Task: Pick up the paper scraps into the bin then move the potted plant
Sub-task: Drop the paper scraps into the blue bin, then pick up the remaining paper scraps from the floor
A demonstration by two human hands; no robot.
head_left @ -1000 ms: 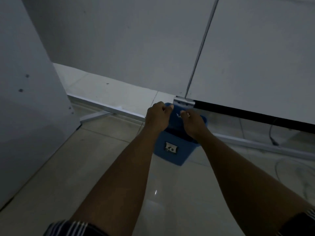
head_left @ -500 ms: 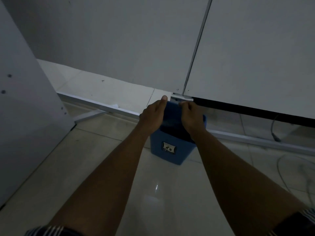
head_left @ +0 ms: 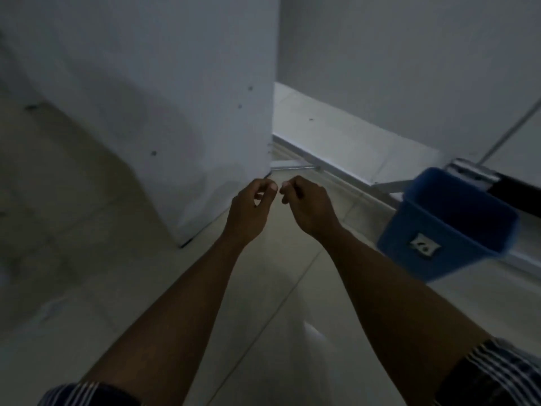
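Both hands (head_left: 281,209) left upright bin (head_left: 448,227).

Bare indoor room: white panel walls (head_left: 146,83), tiled floor (head_left: 73,259)

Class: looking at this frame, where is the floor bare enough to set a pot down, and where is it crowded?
Bare tile lies left of the left hand, in front of the white panel, and below both forearms. It is tighter at right, where the bin stands against the floor rail.
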